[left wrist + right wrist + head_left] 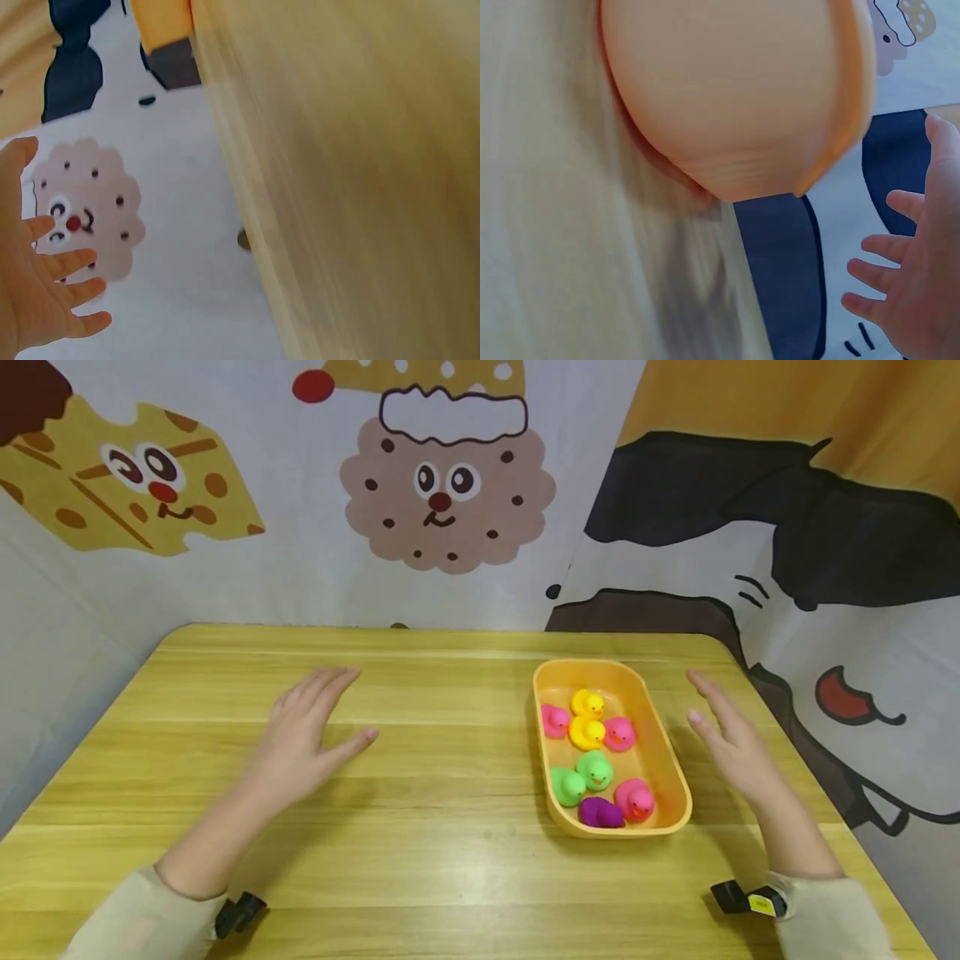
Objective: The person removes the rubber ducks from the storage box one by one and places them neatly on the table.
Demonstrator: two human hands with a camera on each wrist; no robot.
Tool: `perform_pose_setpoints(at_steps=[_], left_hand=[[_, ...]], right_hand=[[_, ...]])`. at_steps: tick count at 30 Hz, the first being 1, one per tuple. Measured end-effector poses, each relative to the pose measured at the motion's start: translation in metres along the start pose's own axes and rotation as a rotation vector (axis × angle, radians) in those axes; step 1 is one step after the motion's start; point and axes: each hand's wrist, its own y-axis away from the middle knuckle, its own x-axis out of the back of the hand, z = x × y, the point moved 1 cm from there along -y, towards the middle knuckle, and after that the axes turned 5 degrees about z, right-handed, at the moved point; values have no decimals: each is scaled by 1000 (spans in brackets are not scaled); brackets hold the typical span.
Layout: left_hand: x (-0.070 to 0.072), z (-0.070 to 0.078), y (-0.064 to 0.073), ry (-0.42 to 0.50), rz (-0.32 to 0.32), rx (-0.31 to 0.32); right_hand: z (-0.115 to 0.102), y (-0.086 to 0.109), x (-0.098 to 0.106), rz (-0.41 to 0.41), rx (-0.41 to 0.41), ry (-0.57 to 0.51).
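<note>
An orange tray (667,752) stands on the right half of the table in the head view. Inside it lie several small toy ducks: yellow ones (587,732), pink ones (635,799), green ones (595,770) and a purple one (601,812). My right hand (735,743) hovers just right of the tray, fingers extended and holding nothing. In the right wrist view the tray's outer side (727,90) fills the top, apart from the fingers. Over the left part of the table my left hand (300,735) is held up with fingers spread, nothing in it.
The wooden table (420,860) runs back to a cloth (277,585) printed with cartoon figures. Each wrist carries a small black camera mount, on the left (238,915) and on the right (738,898). The table's right edge lies close beyond the right hand.
</note>
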Motion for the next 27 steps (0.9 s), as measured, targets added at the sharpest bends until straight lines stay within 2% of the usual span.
perform_pose_setpoints(at_steps=[5,9,16,27], left_hand=[[-18,17,-3,73,-10,-40],[-32,32,-5,140,-29,-64],[-53,56,-8,261,-119,-28],[-80,88,-17,372,-220,-64]], right_hand=[[2,4,-8,-14,-42,-69],[4,3,-14,-15,-22,-152],[12,3,-23,-37,-13,-309],[22,8,-31,-127,-117,-358]])
